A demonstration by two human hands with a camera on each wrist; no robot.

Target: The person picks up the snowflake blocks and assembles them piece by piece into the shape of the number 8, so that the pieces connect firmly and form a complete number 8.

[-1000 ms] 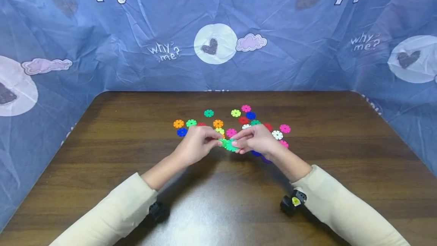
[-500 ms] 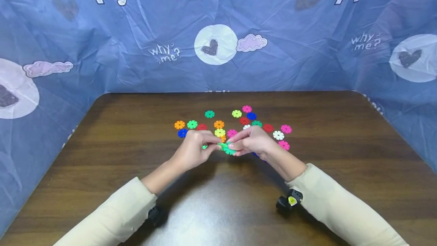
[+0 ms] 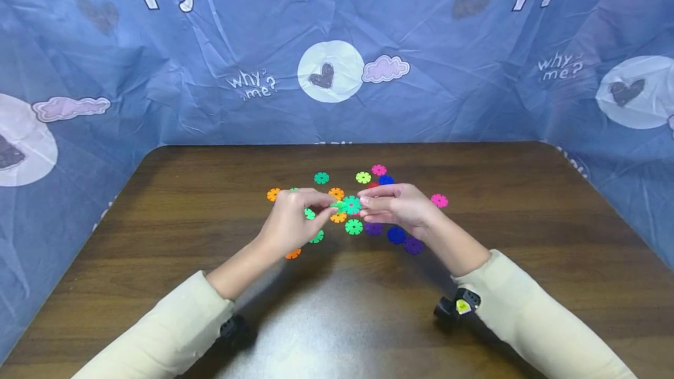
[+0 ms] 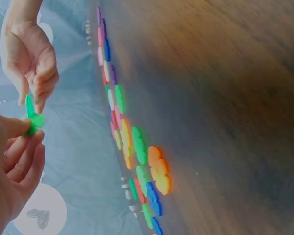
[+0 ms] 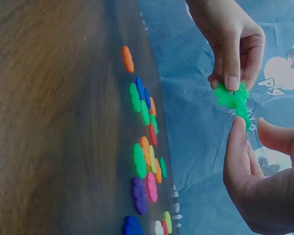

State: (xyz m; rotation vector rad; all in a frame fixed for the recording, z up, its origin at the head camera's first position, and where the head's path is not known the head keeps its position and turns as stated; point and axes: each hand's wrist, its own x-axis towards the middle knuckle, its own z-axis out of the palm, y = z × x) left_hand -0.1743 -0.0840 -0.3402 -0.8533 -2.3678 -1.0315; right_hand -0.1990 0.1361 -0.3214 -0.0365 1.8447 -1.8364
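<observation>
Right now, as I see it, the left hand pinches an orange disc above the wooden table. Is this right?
Not the colour: the left hand pinches a green disc above the wooden table, as the right wrist view shows.

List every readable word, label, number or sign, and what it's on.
"pig": blue backdrop, upper left and upper right of the head view.
"why me?": same backdrop, twice, lower down, left and right.
Backdrop lettering along the table's far edge: cut off, unreadable.
Yellow sticker on the right wrist camera: too small to read.
Held green discs: no text visible.
</observation>
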